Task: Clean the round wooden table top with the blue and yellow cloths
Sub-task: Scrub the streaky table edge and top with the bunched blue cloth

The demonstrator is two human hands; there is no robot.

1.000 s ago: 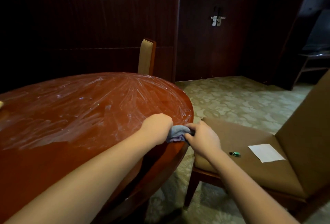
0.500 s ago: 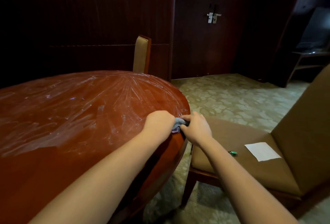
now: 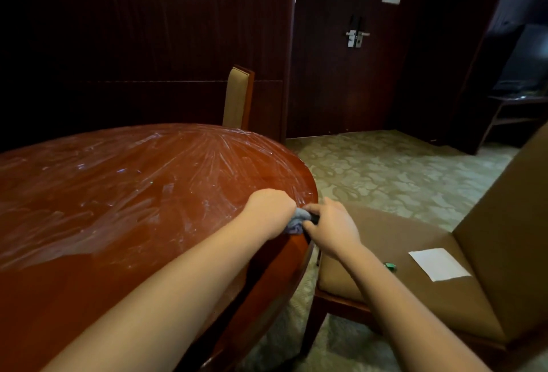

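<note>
round wooden table top (image 3: 124,193): left half of frame, under creased clear film. blue cloth (image 3: 297,220): bunched at the table's right edge, centre frame. left hand (image 3: 271,211): clenched over the cloth. right hand (image 3: 330,227): pinching its other end. chair (image 3: 421,253): lower right, bearing white paper (image 3: 439,264) and small green item (image 3: 390,266).

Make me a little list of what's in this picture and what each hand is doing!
table: round wooden table, shiny streaks on top
cloth: blue cloth, bunched at the table's right edge
left hand: left hand grips the cloth
right hand: right hand pinches the cloth's other end
chair: brown chair holding white paper and a small green thing
yellow cloth: not seen
</note>
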